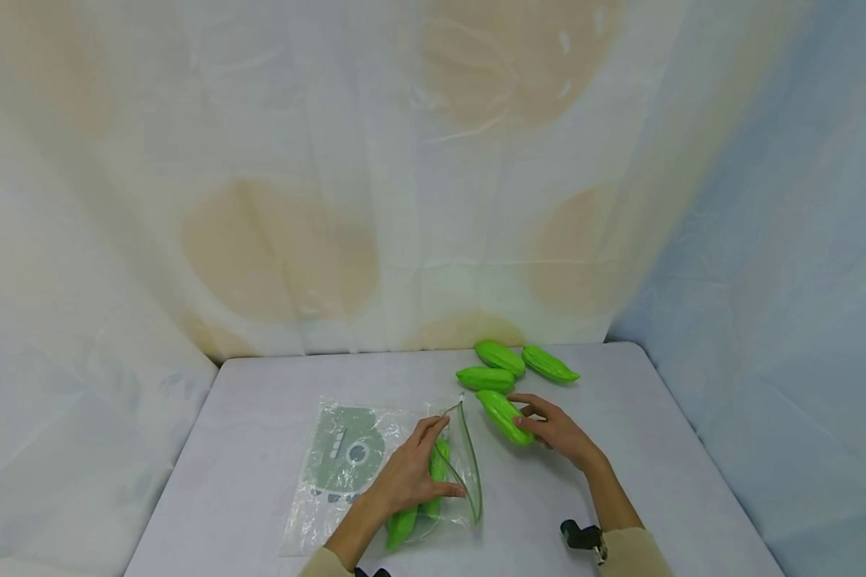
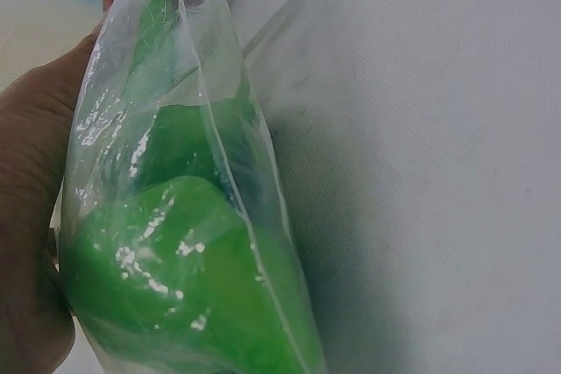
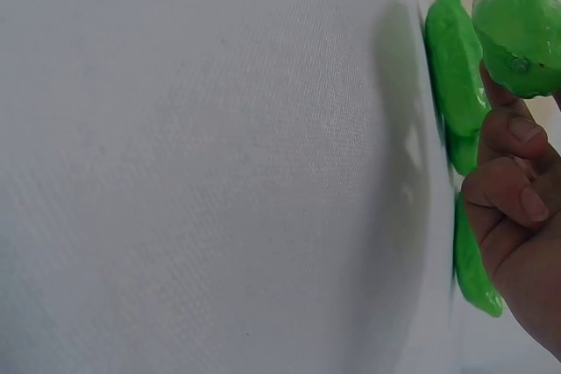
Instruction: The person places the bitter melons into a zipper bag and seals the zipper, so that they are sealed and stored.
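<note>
A clear zip bag [image 1: 474, 481] with a green seal strip lies on the table, its mouth spread toward the right. My left hand [image 1: 407, 477] grips the bag by its mouth, thumb at the near side and fingers at the far side. Inside, green bitter melons [image 2: 193, 269] show through the plastic. My right hand [image 1: 559, 433] holds another bright green, ridged bitter melon [image 1: 501, 415] between thumb and fingers, just right of the bag's mouth. In the right wrist view, the blunt end of this held melon [image 3: 521, 37] faces the camera.
Three more bitter melons [image 1: 485, 378] lie in a group at the back of the white table [image 1: 274, 385], beyond my right hand. A patterned curtain [image 1: 404, 200] hangs behind the table's far edge, with pale sheets on both sides.
</note>
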The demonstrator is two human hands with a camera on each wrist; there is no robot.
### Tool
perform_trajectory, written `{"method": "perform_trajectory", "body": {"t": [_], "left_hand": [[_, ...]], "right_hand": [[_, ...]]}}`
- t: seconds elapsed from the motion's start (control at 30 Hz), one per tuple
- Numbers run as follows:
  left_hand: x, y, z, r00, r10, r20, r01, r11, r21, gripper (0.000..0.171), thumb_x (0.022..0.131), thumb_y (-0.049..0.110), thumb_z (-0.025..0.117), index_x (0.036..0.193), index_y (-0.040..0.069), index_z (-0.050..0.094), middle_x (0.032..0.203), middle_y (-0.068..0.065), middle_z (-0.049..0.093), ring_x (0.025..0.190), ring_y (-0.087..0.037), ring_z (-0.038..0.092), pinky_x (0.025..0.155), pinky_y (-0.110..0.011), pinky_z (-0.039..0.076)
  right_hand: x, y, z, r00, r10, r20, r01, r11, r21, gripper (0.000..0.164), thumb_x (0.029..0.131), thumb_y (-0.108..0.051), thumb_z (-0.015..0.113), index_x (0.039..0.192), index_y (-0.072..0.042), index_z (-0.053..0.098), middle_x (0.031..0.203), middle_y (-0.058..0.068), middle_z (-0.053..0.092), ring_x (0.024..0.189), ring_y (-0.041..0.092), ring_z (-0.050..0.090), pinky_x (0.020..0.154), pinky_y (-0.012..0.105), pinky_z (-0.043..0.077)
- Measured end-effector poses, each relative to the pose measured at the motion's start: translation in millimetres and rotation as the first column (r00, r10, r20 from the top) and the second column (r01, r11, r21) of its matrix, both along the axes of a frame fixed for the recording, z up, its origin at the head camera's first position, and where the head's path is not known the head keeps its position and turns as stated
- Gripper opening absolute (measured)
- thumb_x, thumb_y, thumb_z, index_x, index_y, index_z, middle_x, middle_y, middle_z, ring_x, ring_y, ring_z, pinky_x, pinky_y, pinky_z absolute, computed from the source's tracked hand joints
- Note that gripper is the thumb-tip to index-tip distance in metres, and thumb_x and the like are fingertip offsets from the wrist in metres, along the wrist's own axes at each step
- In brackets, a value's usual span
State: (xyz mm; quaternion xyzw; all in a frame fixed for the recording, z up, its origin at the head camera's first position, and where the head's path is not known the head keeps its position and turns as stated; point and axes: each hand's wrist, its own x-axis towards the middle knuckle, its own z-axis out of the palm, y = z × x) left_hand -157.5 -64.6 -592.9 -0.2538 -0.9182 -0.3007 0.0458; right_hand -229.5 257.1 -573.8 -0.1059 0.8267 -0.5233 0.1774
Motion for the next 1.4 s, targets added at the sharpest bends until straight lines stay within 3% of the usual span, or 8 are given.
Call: {"method": "perform_trajectory", "body": {"t": [0.27, 0.47, 0.8, 1.1, 1.4], "left_hand": [[-0.1, 0.9, 0.1, 1.0, 0.004, 0.003, -0.004, 1.0, -0.002, 0.122, 0.066, 0.081, 0.071, 0.16, 0.017, 0.026, 0.156, 0.003, 0.032, 0.12, -0.028, 0.059, 0.094, -0.043, 0.054], [-0.9, 1.1, 0.5, 1.0, 0.007, 0.006, -0.007, 1.0, -0.003, 0.122, 0.065, 0.082, 0.071, 0.159, 0.017, 0.027, 0.156, 0.003, 0.032, 0.12, -0.028, 0.059, 0.093, -0.044, 0.054], [-1.0, 1.1, -1.9, 1.0, 0.003, 0.0, -0.003, 1.0, -0.004, 0.123, 0.065, 0.082, 0.07, 0.159, 0.017, 0.027, 0.156, 0.003, 0.032, 0.123, -0.028, 0.058, 0.095, -0.044, 0.054], [-0.5, 0.5, -1.5, 1.0, 0.0, -0.004, 0.0, 1.0, -0.003, 0.123, 0.065, 0.083, 0.07, 0.16, 0.017, 0.027, 0.156, 0.003, 0.032, 0.125, -0.027, 0.057, 0.096, -0.044, 0.053], [-0.3, -0.1, -2.5, 1.0, -0.008, -0.028, 0.008, 1.0, 0.004, 0.122, 0.066, 0.082, 0.07, 0.159, 0.016, 0.028, 0.155, 0.001, 0.034, 0.122, -0.027, 0.058, 0.094, -0.043, 0.054]], "right_hand": [[5.6, -1.7, 4.2, 1.0, 0.002, -0.023, -0.002, 1.0, -0.001, 0.048, 0.094, -0.046, 0.068, 0.14, -0.039, 0.055, 0.125, 0.009, 0.058, 0.082, 0.025, 0.057, 0.057, 0.028, 0.041], [7.7, -3.3, 4.6, 1.0, 0.006, -0.03, -0.006, 1.0, 0.0, 0.048, 0.095, -0.045, 0.068, 0.14, -0.038, 0.055, 0.125, 0.009, 0.057, 0.08, 0.022, 0.057, 0.055, 0.026, 0.039], [12.3, -4.3, 6.3, 0.999, 0.009, -0.03, -0.009, 1.0, 0.017, 0.049, 0.094, -0.046, 0.067, 0.141, -0.038, 0.055, 0.126, 0.008, 0.059, 0.089, 0.024, 0.061, 0.057, 0.029, 0.041], [14.7, -5.3, 7.9, 0.998, 0.046, -0.038, -0.047, 0.999, -0.011, 0.049, 0.097, -0.04, 0.066, 0.143, -0.029, 0.054, 0.126, 0.013, 0.058, 0.085, 0.022, 0.06, 0.054, 0.028, 0.04], [17.4, -7.4, 11.8, 0.997, 0.071, -0.038, -0.072, 0.997, -0.015, 0.044, 0.097, -0.041, 0.066, 0.139, -0.036, 0.055, 0.124, 0.01, 0.059, 0.086, 0.023, 0.06, 0.053, 0.026, 0.041]]}}
